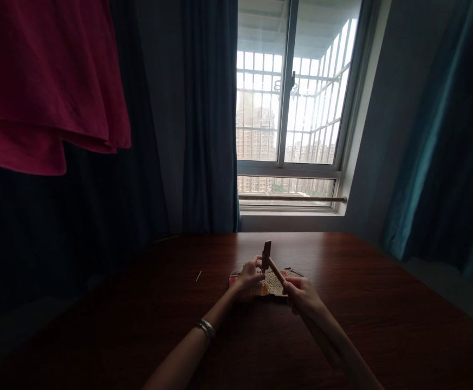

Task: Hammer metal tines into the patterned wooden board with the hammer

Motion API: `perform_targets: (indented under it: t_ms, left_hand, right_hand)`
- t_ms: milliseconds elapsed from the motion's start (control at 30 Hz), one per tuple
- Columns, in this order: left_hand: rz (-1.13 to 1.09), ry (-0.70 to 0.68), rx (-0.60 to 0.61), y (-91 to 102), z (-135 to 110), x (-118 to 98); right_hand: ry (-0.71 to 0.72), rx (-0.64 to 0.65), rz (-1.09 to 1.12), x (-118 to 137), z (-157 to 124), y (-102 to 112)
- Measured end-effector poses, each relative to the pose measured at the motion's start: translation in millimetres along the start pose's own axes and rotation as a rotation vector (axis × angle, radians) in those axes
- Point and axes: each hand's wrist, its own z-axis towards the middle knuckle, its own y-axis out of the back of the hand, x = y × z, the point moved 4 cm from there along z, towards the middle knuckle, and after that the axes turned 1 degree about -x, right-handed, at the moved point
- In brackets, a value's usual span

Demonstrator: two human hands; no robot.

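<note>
My right hand (306,296) is wrapped round the wooden handle of a hammer (276,270). The dark hammer head stands upright close to the fingertips of my left hand (251,274). Those fingers are curled together over a flat, pale piece pierced with many small holes (276,284), with jagged edges and patches of red and orange. Something slim seems to be between them under the hammer head, too small to name. Whether the head touches it, I cannot tell. My left forearm and hand cover part of the perforated piece.
A thin white stick (198,275) lies to the left on the dark brown wooden table (366,303). Beyond the table's far edge is a barred window (289,124) with blue curtains (209,119). A red cloth (49,81) hangs at the upper left.
</note>
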Motion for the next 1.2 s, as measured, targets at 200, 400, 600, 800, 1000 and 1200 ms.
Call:
perform_targets:
  t_ms: [200, 400, 600, 800, 1000, 1200]
  left_hand:
    - [0.008, 0.015, -0.014, -0.6, 0.5, 2.0]
    - [-0.011, -0.003, -0.027, -1.4, 0.3, 5.3]
    - [-0.015, 0.006, -0.007, -0.7, 0.0, 4.8]
    - [0.006, 0.003, -0.012, -1.2, 0.2, 4.7]
    - [-0.004, 0.006, -0.018, -3.3, 1.1, 7.4]
    - [0.004, 0.002, -0.026, -3.6, 1.9, 10.7]
  right_hand:
    - [0.031, -0.002, 0.023, -0.8, 1.6, -0.1]
    - [0.020, -0.007, 0.031, -0.2, 1.1, 0.6]
    - [0.004, 0.002, 0.042, -1.3, -0.9, -0.4]
    - [0.050, -0.023, 0.107, 1.1, 0.4, 0.2]
    - [0.021, 0.011, 0.056, -0.2, 0.1, 1.0]
    - [0.016, -0.001, 0.082, 0.5, -1.6, 0.4]
